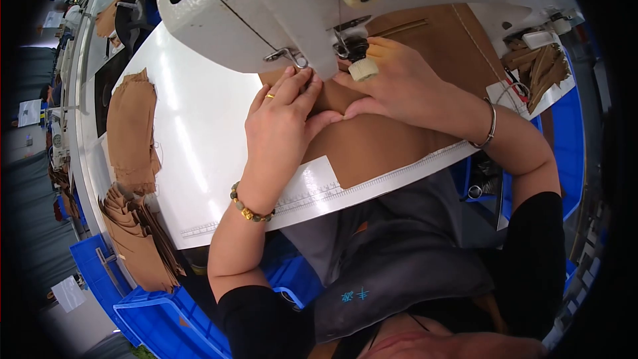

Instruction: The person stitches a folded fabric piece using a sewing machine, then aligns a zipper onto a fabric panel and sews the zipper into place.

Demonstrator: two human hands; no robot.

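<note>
A brown fabric piece (385, 143) lies under the head of a white sewing machine (246, 20), its lower edge reaching the table's front rim. My left hand (282, 110) holds it from the left, fingers bent, with fingertips close to the presser area. From the right, my right hand (399, 83) grips the same fabric, its fingers partly behind a cream tension knob (363, 69). Both thumbs nearly meet on the cloth, where it rises in a small fold. The needle and the stitching point are hidden by the machine head and my fingers.
Stacked brown fabric pieces (131, 129) lie on the white table (199, 153) at left. More hang in a bundle (139, 239) above a blue bin (169, 319). Brown scraps (538, 70) sit at right. A ruler strip (292, 206) runs along the front edge.
</note>
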